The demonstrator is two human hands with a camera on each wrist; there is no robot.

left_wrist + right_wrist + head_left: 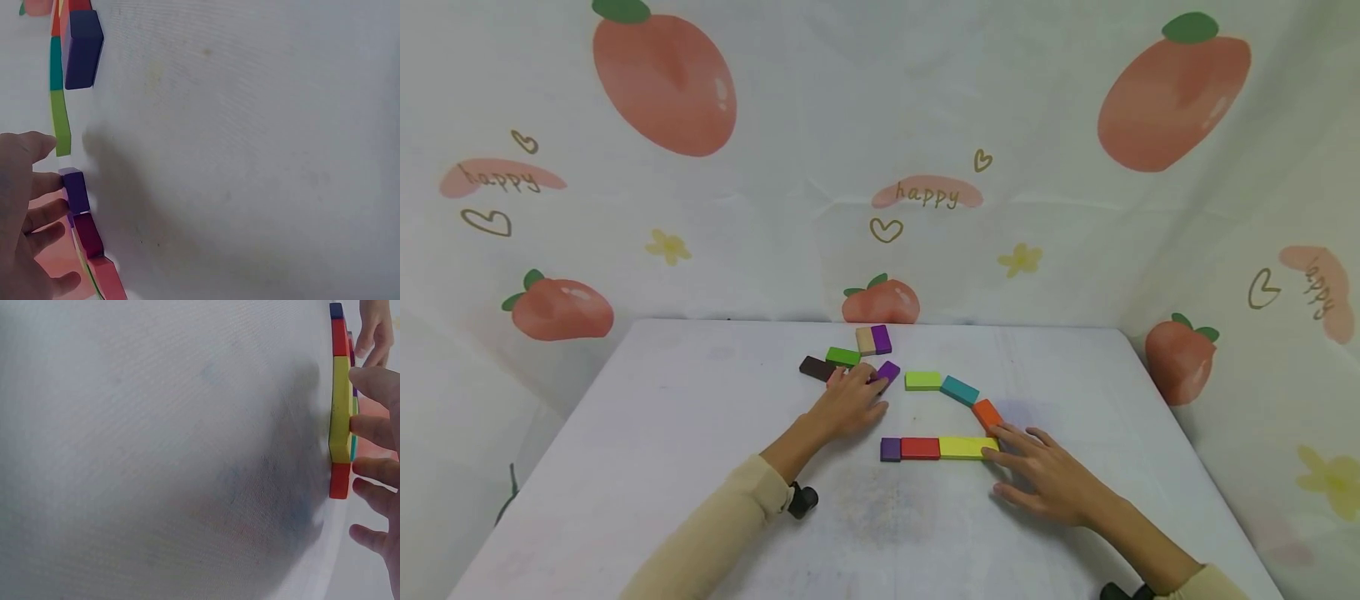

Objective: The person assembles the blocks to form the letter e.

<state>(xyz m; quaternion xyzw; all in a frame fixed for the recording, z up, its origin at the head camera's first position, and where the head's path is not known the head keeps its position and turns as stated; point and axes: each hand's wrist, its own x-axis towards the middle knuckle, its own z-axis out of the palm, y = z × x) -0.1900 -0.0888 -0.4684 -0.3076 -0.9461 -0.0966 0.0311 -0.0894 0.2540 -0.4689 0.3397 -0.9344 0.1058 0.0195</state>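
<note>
My left hand (844, 407) reaches over a loose cluster of blocks, fingers spread. In the left wrist view, its fingertips are at a purple block (76, 190), with a crimson block (89, 235) and a pink block (109, 279) beside it. My right hand (1051, 477) lies with fingers extended beside an orange block (987, 413) and a yellow block (962, 448), its fingertips right at them. A lime block (922, 381) and a teal block (960, 390) lead in a curve to the orange one. Left of the yellow block lie a red block (920, 448) and a dark purple block (891, 449), end to end.
Behind the left hand lie a beige block (865, 342) against another purple block (882, 339), a green block (843, 357) and a dark brown block (816, 367). A white cloth covers the table (700, 442); a fruit-printed curtain (805, 125) hangs behind.
</note>
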